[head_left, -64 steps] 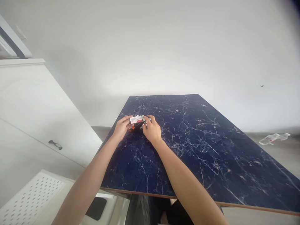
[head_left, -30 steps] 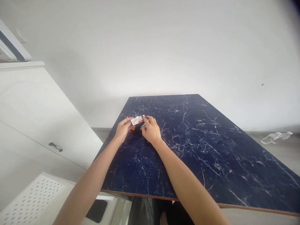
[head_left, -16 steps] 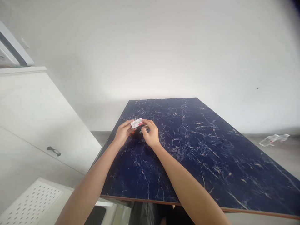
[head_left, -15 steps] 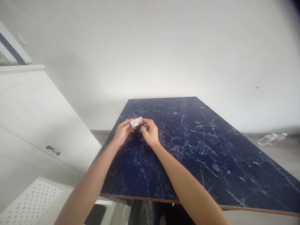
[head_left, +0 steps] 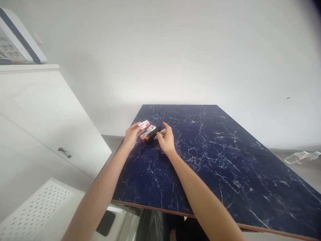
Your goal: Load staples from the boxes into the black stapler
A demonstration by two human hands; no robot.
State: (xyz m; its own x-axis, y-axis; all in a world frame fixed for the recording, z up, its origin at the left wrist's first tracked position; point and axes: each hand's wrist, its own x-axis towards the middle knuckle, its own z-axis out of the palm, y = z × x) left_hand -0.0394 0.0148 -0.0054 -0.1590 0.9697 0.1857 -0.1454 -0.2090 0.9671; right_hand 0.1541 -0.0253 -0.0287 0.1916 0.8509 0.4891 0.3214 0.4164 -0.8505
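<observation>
My left hand (head_left: 131, 136) grips a small white-and-red box (head_left: 144, 124) by its left side, thumb and fingers closed on it. Just below lies a second small white-and-red box (head_left: 148, 133), with a bit of orange at its lower end. Beside that rests a dark, narrow object (head_left: 154, 131) whose kind I cannot make out. My right hand (head_left: 166, 140) is at its right, thumb and index finger apart and curved around slim silvery items (head_left: 162, 131). Whether the fingers touch these is unclear. Everything sits on the dark blue marble-patterned table (head_left: 200, 160).
A white cabinet (head_left: 50, 113) with a dark handle stands at the left, a white appliance (head_left: 22, 36) on top. A white perforated panel (head_left: 37, 207) is at lower left. Clear plastic bottles (head_left: 298, 157) lie beyond the table's right edge. A wall (head_left: 180, 50) rises behind.
My right hand has let go of the white-and-red box and moved right. The box stays in my left hand, shifted left, uncovering the second box and dark object. The view has shifted slightly.
</observation>
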